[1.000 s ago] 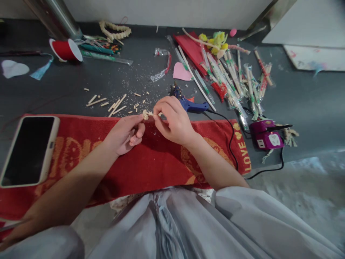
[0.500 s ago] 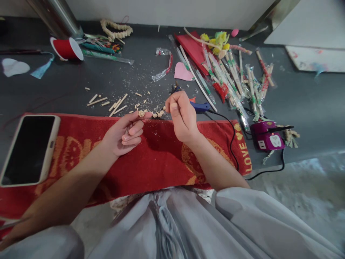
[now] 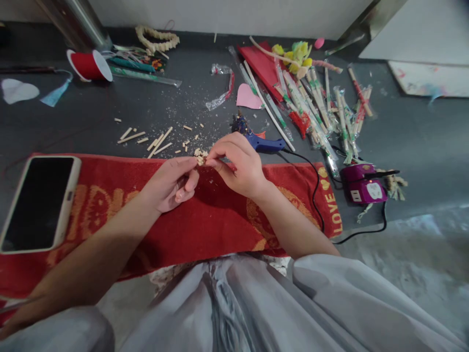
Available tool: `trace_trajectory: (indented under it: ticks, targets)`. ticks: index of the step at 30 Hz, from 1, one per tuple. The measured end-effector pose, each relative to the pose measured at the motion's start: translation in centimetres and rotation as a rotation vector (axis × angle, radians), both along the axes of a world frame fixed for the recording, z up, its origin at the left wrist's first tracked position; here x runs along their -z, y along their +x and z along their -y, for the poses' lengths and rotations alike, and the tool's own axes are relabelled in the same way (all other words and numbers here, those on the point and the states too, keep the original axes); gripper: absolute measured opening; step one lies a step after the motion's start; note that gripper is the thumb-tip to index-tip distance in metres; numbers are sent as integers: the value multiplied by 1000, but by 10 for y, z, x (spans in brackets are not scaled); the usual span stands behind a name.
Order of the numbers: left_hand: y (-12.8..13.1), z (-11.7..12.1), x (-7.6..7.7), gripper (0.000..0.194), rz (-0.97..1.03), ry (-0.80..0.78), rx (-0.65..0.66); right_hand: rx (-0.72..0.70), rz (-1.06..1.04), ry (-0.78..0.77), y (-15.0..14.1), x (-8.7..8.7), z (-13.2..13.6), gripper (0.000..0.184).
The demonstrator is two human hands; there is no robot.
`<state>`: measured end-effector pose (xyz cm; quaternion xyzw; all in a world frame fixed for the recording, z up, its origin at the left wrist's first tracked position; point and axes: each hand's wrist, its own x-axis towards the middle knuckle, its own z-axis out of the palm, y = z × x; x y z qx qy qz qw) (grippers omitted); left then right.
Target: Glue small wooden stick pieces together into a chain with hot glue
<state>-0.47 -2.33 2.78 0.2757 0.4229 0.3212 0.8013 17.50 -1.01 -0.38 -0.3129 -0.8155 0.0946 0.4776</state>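
- Left hand (image 3: 170, 185): fingers are closing on a small pale wooden cluster (image 3: 200, 159), thumb and index pinching its left side; the other fingers are curling loosely.
- Right hand (image 3: 238, 165): fingers are pressing together at the cluster's right edge; whether they are gripping it or a separate piece, cannot tell.
- Cluster: sitting between both hands, near the far edge of the red towel (image 3: 205, 220).
- Cut sticks (image 3: 158, 143) and crumbs: lying on the grey tabletop (image 3: 146, 110), beyond the left hand.
- Blue glue gun (image 3: 269, 144): resting just beyond the right hand, partly hidden by it.
- Phone (image 3: 39, 203): lying at left, overlapping the towel.
- Wrapped sticks (image 3: 306, 102): lying heaped at far right; a purple power block (image 3: 362, 183) is sitting nearer.
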Motion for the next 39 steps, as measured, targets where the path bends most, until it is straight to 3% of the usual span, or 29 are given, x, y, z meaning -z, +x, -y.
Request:
trace_trajectory:
  ticks: [6,14,25,39]
  targets:
    - [0,0,0,28,-21,29,25,-29,66,1,2,2,-1,11]
    - [-1,1,4,21,-40,121,78,15,159,155,-1,-1,1,13]
    - [1,4,3,23,-62,98,76,26,227,-5,-4,2,4,27]
    - [4,4,6,20,-51,127,50,-17,204,-4,-2,-2,4,23]
